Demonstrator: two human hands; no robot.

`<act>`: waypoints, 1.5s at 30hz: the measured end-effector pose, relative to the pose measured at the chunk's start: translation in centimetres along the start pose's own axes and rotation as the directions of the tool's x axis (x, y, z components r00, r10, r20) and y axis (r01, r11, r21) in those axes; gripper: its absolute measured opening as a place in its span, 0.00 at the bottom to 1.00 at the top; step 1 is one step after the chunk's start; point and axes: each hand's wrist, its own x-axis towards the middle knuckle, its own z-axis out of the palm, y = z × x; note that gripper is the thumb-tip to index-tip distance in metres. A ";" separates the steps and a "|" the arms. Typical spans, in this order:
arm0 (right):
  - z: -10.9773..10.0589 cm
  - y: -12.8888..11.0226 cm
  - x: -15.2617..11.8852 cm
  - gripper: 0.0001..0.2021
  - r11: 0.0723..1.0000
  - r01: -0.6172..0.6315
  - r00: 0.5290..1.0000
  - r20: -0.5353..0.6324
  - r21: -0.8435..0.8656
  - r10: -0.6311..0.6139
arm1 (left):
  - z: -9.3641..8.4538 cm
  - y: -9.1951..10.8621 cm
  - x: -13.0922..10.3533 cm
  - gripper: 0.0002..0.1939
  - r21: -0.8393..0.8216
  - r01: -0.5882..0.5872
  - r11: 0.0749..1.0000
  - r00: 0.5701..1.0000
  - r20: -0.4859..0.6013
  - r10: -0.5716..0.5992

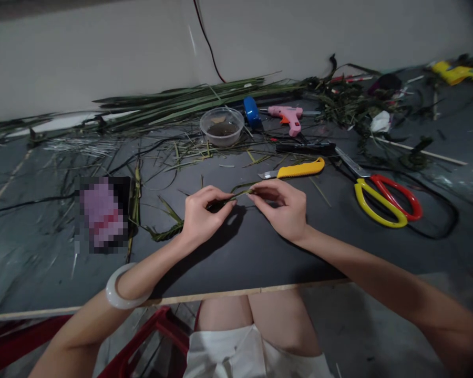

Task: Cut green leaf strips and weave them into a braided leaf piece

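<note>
Between my two hands runs a thin green leaf strip (242,192), pinched at both ends over the table. My left hand (205,214) closes thumb and fingers on one part of it. A braided-looking green leaf piece (163,232) sticks out to the left from behind that hand; whether it joins the strip is hidden. With thumb and fingertips pressed together, my right hand (281,209) grips the other end. Just beyond the right hand lies a yellow utility knife (299,168), blade out to the left. Scissors (386,202) with red and yellow handles rest farther right.
Toward the wall are long green leaves (205,102), a clear plastic bowl (222,128), a blue tape roll (252,112) and a pink glue gun (287,115). A blurred-out purple object (103,212) lies left. A yellow tool (457,72) sits far right. The table's wooden edge (236,296) is near my lap.
</note>
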 end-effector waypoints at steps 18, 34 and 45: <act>0.8 0.3 -0.2 0.03 0.989 0.021 0.994 0.108 -0.149 -0.004 | 0.2 -0.4 -0.2 0.04 -0.172 -0.009 0.985 0.999 0.032 0.014; 0.6 1.1 -0.1 0.08 0.932 0.234 0.944 0.293 -0.278 -0.149 | 0.1 0.4 -0.5 0.05 -0.195 -0.035 0.980 0.999 -0.004 0.034; 0.0 1.6 0.4 0.05 0.921 0.227 0.943 0.309 -0.317 -0.126 | 0.1 -0.6 0.4 0.11 -0.297 0.112 0.948 0.992 0.086 -0.090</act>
